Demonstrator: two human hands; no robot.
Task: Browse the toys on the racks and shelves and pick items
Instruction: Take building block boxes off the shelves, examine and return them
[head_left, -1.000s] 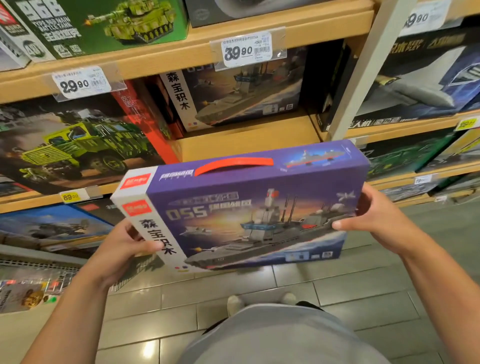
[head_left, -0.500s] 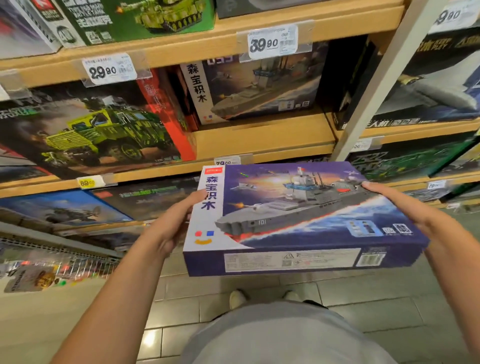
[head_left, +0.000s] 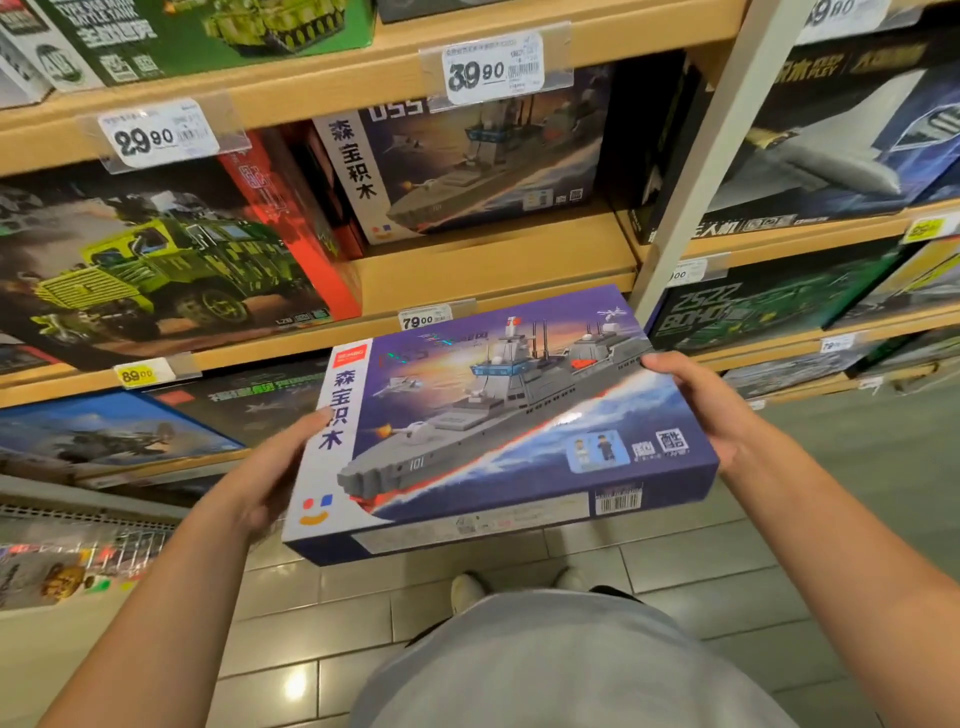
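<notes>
- Toy aisle, wooden shelving (head_left: 498, 270) stacked with building-block sets, pale tiled floor (head_left: 311, 639) underneath.
- Biggest on the shelves: dark box with a green army truck (head_left: 156, 265) on the left, red edge along its right side, sitting over a yellow 89.00 tag (head_left: 136, 374).
- Right bay past the white upright post (head_left: 701, 171): dark box with a grey aircraft (head_left: 821, 156), green-printed dark box (head_left: 769, 306) on the shelf below.
- Middle shelf: purple warship box (head_left: 467, 161) standing up, same art as the one in hand, under a 39.90 price tag (head_left: 493, 70). Bare shelf board in front of it.
- Held out front, between both hands and above the floor: purple warship set (head_left: 493, 421), lying near flat, picture side up, barcode edge toward the body, tilted a bit with the right end higher.
- Left hand (head_left: 270, 473) gripping the white-striped short end, thumb over the top face, other fingers hidden underneath.
- Right hand (head_left: 696, 410) gripping the opposite short end at the far corner, thumb lying on the top face, fingers wrapped under and out of sight.
- Small stuff: 29.90 tag (head_left: 156, 136) upper left, 79.00 tag (head_left: 423, 319) just behind the held box's far edge.
</notes>
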